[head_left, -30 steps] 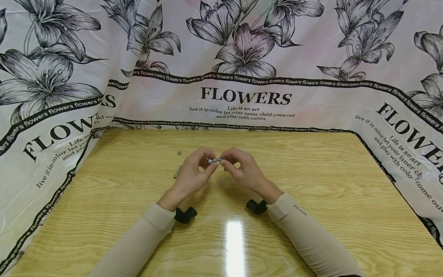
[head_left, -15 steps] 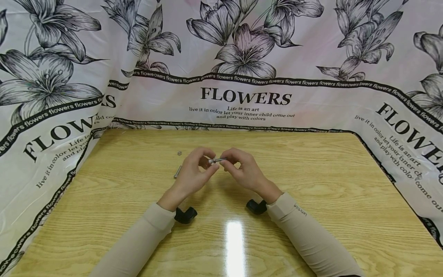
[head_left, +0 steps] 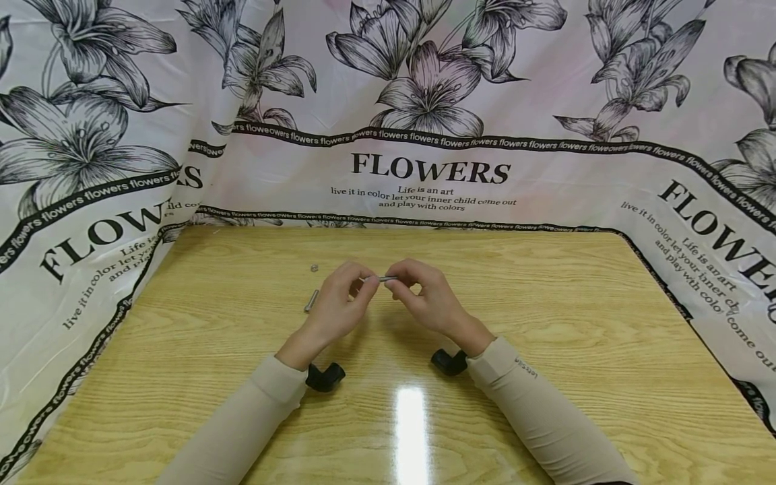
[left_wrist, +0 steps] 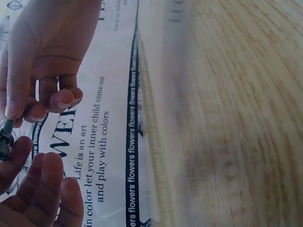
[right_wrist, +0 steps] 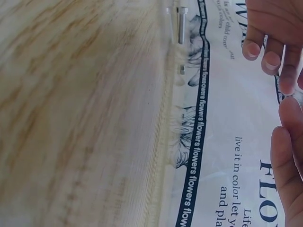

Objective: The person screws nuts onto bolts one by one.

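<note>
Both hands meet over the middle of the wooden table (head_left: 545, 323). Between them is a small metal bolt (head_left: 383, 278), held level just above the wood. My right hand (head_left: 397, 283) pinches its right end with thumb and fingertips. My left hand (head_left: 362, 288) pinches its left end, and the fingers hide the nut there in the head view. In the left wrist view the bolt with its nut (left_wrist: 5, 137) shows at the left edge, between the left hand's fingers (left_wrist: 38, 189) and the right hand's fingers (left_wrist: 47, 94).
A second bolt (head_left: 312, 300) lies on the table left of my left hand, also seen as the bolt (right_wrist: 182, 23). A loose nut (head_left: 314, 268) lies beyond it. Floral printed cloth (head_left: 424, 175) walls the table at the back and both sides.
My left fingers have moved over the bolt's left end, and now cover the nut that showed earlier. The arms and the right hand have stayed where they were.
</note>
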`<state>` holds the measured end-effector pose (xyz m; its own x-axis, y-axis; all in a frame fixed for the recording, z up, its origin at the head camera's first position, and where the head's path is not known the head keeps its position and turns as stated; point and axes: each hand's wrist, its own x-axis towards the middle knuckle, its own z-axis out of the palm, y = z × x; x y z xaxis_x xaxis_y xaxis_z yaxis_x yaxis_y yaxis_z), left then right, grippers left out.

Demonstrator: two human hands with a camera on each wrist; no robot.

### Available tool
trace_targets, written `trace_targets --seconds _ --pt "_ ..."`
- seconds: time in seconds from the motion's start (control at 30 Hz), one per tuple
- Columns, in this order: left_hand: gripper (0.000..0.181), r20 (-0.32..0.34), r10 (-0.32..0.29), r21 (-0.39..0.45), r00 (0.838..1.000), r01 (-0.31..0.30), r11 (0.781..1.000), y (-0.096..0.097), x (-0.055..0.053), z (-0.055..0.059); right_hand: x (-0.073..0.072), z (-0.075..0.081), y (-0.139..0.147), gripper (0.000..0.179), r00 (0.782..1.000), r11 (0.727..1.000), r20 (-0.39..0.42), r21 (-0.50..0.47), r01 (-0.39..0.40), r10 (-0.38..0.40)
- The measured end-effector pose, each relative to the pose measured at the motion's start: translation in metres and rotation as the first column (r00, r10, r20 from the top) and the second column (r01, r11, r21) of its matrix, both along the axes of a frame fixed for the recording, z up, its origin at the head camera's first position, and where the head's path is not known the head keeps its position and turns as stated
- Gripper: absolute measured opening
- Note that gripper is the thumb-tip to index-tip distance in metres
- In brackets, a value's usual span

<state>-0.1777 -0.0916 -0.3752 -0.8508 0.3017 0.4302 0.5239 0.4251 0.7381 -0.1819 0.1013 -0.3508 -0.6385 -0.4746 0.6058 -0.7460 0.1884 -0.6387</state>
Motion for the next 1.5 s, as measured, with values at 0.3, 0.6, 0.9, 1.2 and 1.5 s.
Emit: trace_targets --seconds 0.3,0.6,0.9,1.2,1.5 --pt "0.022 -0.043 -0.034 0.068 0.999 0.037 0.997 0.0008 -0.0005 -0.0008 -0.0001 0.0001 -0.0005 0.010 1.000 1.000 0.025 0.005 -0.004 0.003" --pt "0.009 -0.084 -0.050 0.053 0.995 0.055 0.997 0.0008 -0.0012 -0.0008 -0.0002 0.0013 -0.0009 0.010 1.000 1.000 0.011 0.000 -0.003 0.003" --pt "0.019 0.017 -0.008 0.033 1.000 0.007 0.999 0.0002 0.0001 -0.0018 0.0000 0.0005 -0.0006 0.010 1.000 1.000 -0.011 -0.009 -0.021 0.021" --pt "0.021 0.007 -0.022 0.063 1.000 0.022 0.998 0.0014 -0.0012 -0.0025 0.0004 0.0017 -0.0003 0.010 1.000 1.000 -0.005 0.005 -0.005 0.005" --pt "0.013 -0.060 -0.035 0.089 0.998 0.040 0.995 0.0009 -0.0016 -0.0029 0.0002 0.0005 -0.0001 0.008 1.000 1.000 0.022 0.001 0.008 -0.008"
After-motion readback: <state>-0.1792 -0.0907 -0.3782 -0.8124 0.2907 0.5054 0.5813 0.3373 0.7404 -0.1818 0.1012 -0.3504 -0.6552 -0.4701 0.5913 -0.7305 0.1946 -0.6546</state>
